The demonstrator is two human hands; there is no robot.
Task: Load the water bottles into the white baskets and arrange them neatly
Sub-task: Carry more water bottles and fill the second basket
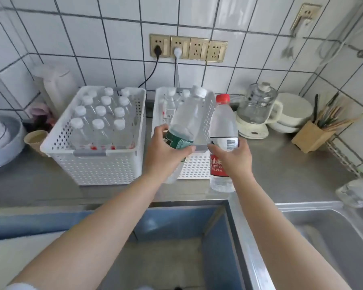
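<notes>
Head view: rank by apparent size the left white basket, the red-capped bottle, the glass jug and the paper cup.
1. left white basket
2. red-capped bottle, though nearness to the camera flatters it
3. glass jug
4. paper cup, partly hidden

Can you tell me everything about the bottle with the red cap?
The red-cap bottle is clear plastic, seemingly full of water, with a red cap on top, a white barcode patch and a red label with white writing lower down. It is upright, tipped slightly, in front of the right basket, near that basket's right corner. The right hand grips it around the middle, fingers curled over the label. Whether its base rests on the counter cannot be told.
</notes>
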